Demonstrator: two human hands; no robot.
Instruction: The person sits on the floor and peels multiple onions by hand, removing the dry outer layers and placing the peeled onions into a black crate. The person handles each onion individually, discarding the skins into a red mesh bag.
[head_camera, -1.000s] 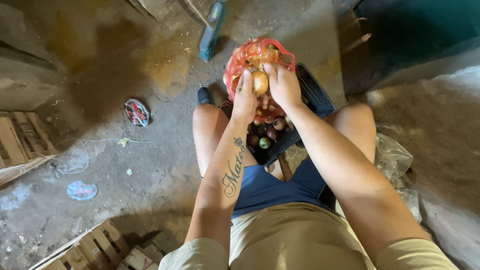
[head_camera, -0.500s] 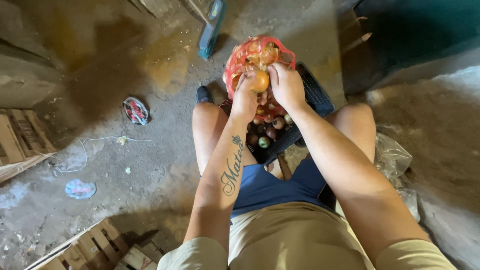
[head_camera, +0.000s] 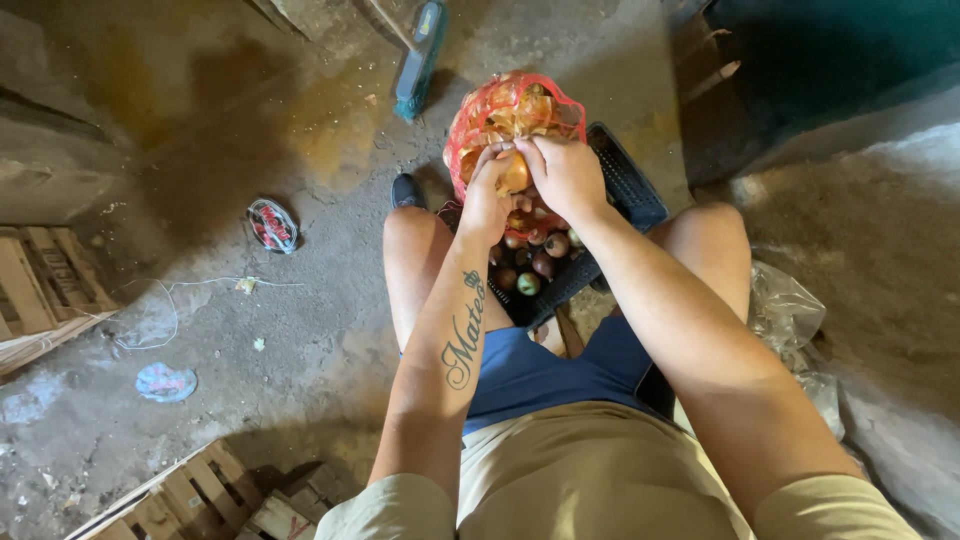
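I sit over a dark plastic crate (head_camera: 625, 185) that stands between my knees and holds several brownish onions (head_camera: 545, 262). A red mesh sack of onions (head_camera: 505, 110) rests on the crate's far side. My left hand (head_camera: 487, 195) and my right hand (head_camera: 565, 175) meet at the sack's near edge. Both grip one yellow onion (head_camera: 515, 175) between them, right against the mesh. The crate's near part is hidden by my arms.
Wooden pallets lie at the left edge (head_camera: 35, 290) and bottom left (head_camera: 215, 495). A crushed can (head_camera: 272, 224) and a blue scrap (head_camera: 165, 382) lie on the stained concrete floor. A blue brush (head_camera: 418, 55) lies beyond the sack. A clear plastic bag (head_camera: 790, 315) sits by my right thigh.
Both hands stay at the sack's mouth with the yellow onion. They have shifted slightly, and the onion sits lower between my fingers.
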